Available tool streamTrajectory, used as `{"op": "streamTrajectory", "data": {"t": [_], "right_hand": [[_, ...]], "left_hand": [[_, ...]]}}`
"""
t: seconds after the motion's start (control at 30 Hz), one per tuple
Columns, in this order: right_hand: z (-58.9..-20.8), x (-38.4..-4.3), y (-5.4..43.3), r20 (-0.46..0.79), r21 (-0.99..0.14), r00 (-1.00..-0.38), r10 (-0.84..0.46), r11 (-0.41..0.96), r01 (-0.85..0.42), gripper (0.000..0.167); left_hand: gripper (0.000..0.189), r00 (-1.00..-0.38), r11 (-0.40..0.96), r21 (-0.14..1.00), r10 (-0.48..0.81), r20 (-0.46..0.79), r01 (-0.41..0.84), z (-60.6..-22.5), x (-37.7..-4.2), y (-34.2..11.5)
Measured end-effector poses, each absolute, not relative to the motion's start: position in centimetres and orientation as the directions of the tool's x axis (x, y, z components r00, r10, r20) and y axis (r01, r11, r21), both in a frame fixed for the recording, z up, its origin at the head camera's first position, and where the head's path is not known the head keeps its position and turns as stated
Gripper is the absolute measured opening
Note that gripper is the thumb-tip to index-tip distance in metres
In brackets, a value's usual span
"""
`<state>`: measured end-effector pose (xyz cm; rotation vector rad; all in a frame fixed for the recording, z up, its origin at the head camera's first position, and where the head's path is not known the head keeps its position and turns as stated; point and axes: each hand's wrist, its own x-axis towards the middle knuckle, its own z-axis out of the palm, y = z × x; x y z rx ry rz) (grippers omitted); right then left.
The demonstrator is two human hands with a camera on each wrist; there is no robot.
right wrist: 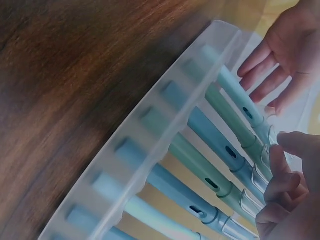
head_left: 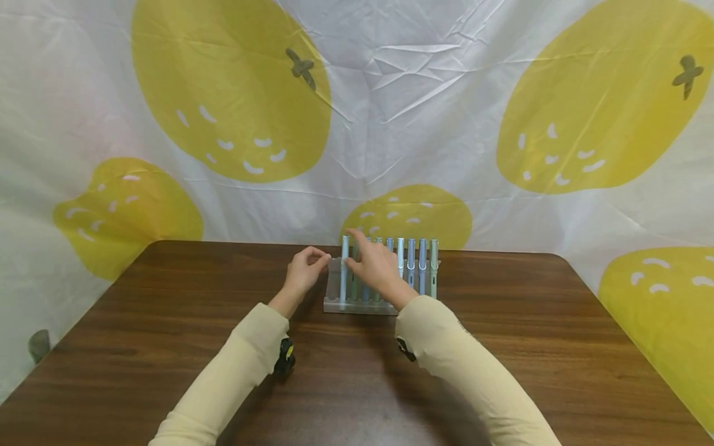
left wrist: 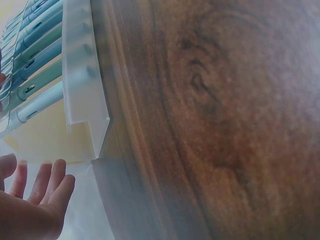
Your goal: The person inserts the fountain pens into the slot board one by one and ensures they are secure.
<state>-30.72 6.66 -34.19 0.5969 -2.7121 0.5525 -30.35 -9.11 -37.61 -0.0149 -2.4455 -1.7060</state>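
Observation:
A clear pen rack [head_left: 334, 305] stands near the back of the table, holding several capped pens in a row, pale blue, blue and green. My right hand [head_left: 376, 263] reaches over the row, hiding part of the middle pens. Its thumb and index finger stand apart at the top of the leftmost pale blue pen [head_left: 344, 272], the thumb close to the clip. In the right wrist view that pen [right wrist: 235, 90] leans in its slot. My left hand [head_left: 303, 271] is beside the rack's left edge, fingertips near its upper corner. The left wrist view shows its fingers [left wrist: 61, 195] spread and holding nothing.
The brown wooden table [head_left: 223, 279] extends to both sides and in front of the rack. Behind it hangs a white cloth [head_left: 362, 136] with large yellow fruit prints. A dark wrist camera [head_left: 284, 356] sits at the left sleeve's cuff.

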Motion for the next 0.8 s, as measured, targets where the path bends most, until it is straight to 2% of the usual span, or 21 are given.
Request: {"op": "streamTrajectory", "data": {"t": [0.47, 0.67, 0.8], "right_hand": [[-34.4, -28.5, 10.1, 0.433, -0.351, -0.811, -0.395, 0.754, -0.555, 0.045], [-35.6, -26.8, 12.3, 0.414, -0.376, -0.805, -0.425, 0.725, -0.577, 0.042], [-36.2, -25.6, 13.7, 0.386, -0.421, -0.828, -0.407, 0.721, -0.55, 0.04]], "left_hand": [[0.023, -0.986, 0.369, 0.922, -0.075, 0.15, 0.112, -37.9, -30.3, -9.1], [0.03, -0.982, 0.485, 0.864, -0.049, 0.183, 0.136, -38.0, -29.5, -9.4], [0.04, -0.978, 0.556, 0.814, -0.005, 0.206, 0.169, -37.8, -28.6, -9.9]]}}
